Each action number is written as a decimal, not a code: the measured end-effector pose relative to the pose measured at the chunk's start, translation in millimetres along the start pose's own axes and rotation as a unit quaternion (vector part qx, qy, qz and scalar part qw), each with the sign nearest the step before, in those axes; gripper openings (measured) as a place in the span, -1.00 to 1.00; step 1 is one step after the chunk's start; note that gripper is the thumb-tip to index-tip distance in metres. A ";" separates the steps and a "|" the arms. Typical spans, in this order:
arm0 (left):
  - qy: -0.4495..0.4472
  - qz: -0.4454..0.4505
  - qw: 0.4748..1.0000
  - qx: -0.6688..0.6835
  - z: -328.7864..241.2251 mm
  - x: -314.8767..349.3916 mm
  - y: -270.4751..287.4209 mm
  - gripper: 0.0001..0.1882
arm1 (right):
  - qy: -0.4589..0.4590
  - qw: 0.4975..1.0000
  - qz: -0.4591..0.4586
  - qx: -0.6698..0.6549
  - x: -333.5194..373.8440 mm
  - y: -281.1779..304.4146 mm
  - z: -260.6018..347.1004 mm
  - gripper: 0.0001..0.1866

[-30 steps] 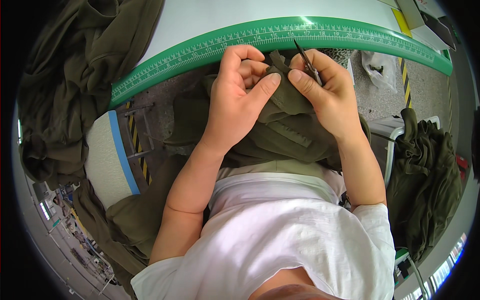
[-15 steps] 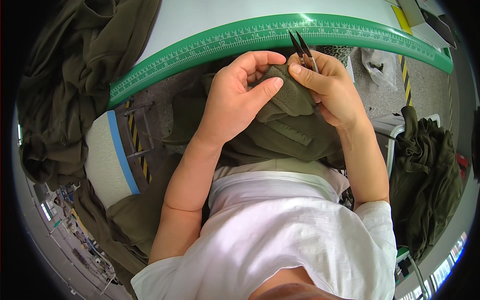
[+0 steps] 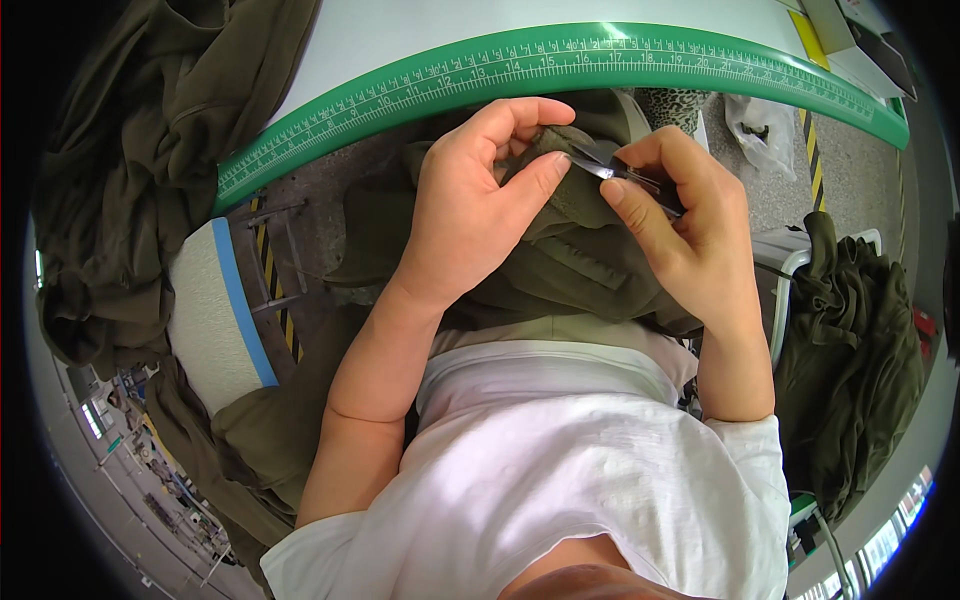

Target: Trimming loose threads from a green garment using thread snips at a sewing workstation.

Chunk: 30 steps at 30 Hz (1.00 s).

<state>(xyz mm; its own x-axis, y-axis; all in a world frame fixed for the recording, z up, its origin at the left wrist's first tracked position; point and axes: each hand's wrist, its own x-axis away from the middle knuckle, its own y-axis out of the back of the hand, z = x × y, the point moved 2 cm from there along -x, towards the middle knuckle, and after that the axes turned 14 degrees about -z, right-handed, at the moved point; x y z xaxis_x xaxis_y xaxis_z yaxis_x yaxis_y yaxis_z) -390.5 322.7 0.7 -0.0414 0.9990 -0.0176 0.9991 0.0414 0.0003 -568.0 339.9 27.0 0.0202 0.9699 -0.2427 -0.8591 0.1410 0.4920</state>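
Observation:
In my right hand (image 3: 692, 225) is a small pair of thread snips (image 3: 618, 172), held between thumb and fingers. Their blades point left, at the edge of the dark olive garment (image 3: 565, 265) and close to my left thumb. My left hand (image 3: 470, 205) is closed on that edge, its thumb and fingers curled around the fleecy cloth. The rest of the garment hangs in folds over my lap. Whether the blade tips touch the cloth or a thread is too fine to tell.
A white table with a green ruler-marked edge (image 3: 480, 75) runs across in front. More olive garments (image 3: 160, 150) are heaped at the left, and another pile (image 3: 850, 370) lies at the right by a white-framed stand (image 3: 785, 270). A clear plastic bag (image 3: 758, 135) hangs beyond.
My right hand has turned the snips from pointing up and away to pointing left, with the blades now at the cloth. My left hand has kept its hold nearly in place.

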 end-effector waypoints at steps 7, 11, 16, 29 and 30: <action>-0.019 0.000 1.000 -0.008 -1.5 2.6 -1.1 -0.72 | 0.004 0.999 -0.020 0.048 2.9 -0.8 4.1 -0.83; -0.016 0.024 0.999 -0.023 -0.5 3.9 -0.5 -0.67 | 0.000 0.998 -0.017 0.055 3.0 -1.4 3.4 -0.83; -0.034 -0.001 0.999 -0.035 -1.2 4.3 -1.0 -0.70 | -0.005 0.999 -0.021 0.047 3.8 -2.9 3.2 -0.83; -0.052 0.011 0.996 -0.071 0.0 6.9 -0.4 -0.66 | -0.055 0.998 0.006 -0.004 2.9 -4.6 -2.0 -0.84; -0.050 0.012 0.997 -0.066 0.3 6.9 -0.3 -0.66 | -0.069 0.997 0.015 -0.012 2.6 -4.3 -2.8 -0.84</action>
<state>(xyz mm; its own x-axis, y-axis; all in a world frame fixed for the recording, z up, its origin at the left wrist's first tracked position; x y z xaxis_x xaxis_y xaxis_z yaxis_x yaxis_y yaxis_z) -391.1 329.5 0.3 -0.0098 0.9933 -0.1148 0.9909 0.0251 0.1326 -565.6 341.3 21.9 0.0640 0.9919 -0.1102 -0.8722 0.1092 0.4768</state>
